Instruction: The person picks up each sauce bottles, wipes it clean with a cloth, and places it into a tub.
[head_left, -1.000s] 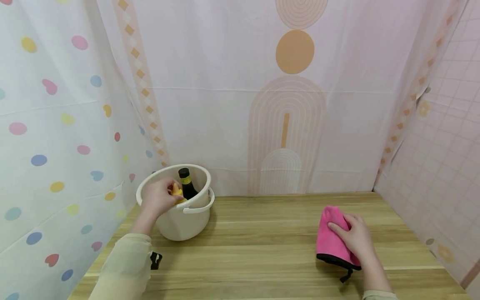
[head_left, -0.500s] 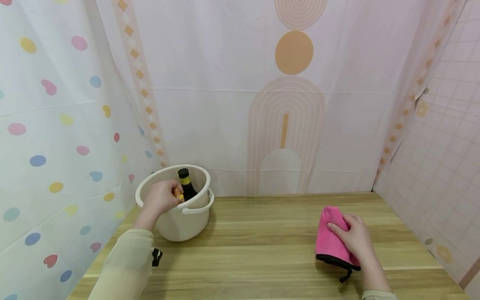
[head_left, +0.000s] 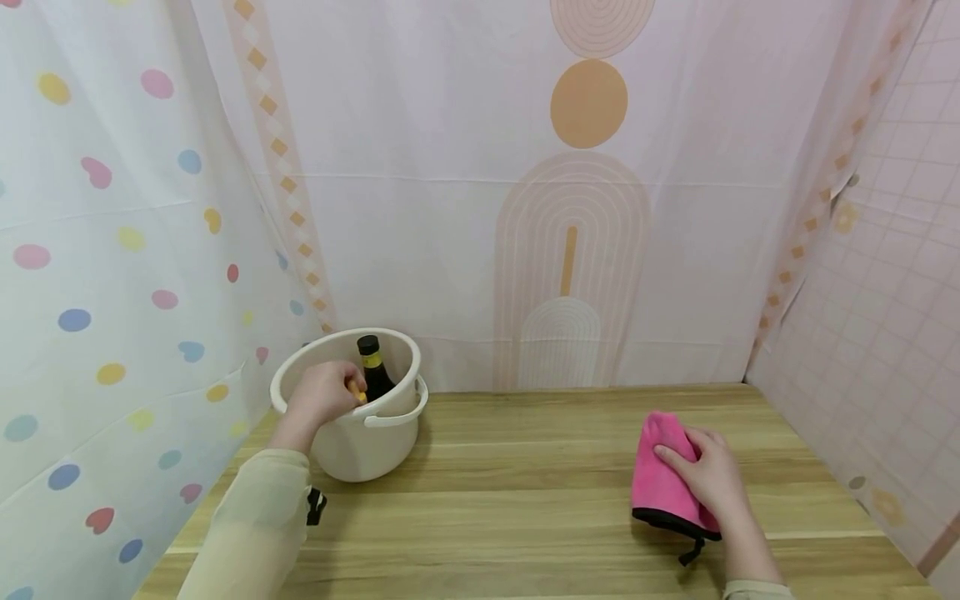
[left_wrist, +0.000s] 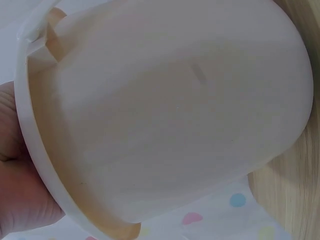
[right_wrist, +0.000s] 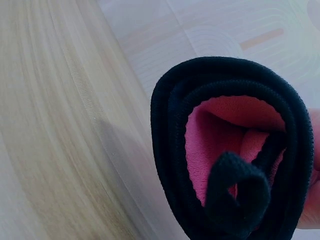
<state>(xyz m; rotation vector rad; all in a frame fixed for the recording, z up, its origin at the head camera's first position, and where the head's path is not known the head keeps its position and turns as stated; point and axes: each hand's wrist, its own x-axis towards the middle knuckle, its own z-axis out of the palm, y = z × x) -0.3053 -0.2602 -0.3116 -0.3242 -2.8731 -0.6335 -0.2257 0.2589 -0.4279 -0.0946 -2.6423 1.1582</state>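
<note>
Near the back left of the wooden table stands a cream bucket (head_left: 363, 454) with its handle hanging at the side. My left hand (head_left: 321, 392) reaches over its near rim and pinches a small yellow-orange thing (head_left: 358, 393), mostly hidden by the fingers. Right beside those fingers, a dark bottle (head_left: 377, 375) with a black cap and yellow neck band leans in the bucket. On the right, my right hand (head_left: 712, 475) grips a rolled pink towel (head_left: 660, 475), thumb across its front. The right wrist view looks into the roll's black-trimmed end, with a black hanging loop (right_wrist: 237, 195).
The wooden table (head_left: 510, 500) spreads between the two hands. A patterned curtain (head_left: 450, 250) hangs behind it, a dotted one (head_left: 150, 275) on the left and a checked one (head_left: 885, 333) on the right. A black strap end (head_left: 316, 507) juts from the left sleeve.
The left hand has tipped slightly lower into the bucket, and less of the yellow-orange thing shows. The right hand and towel have stayed where they were.
</note>
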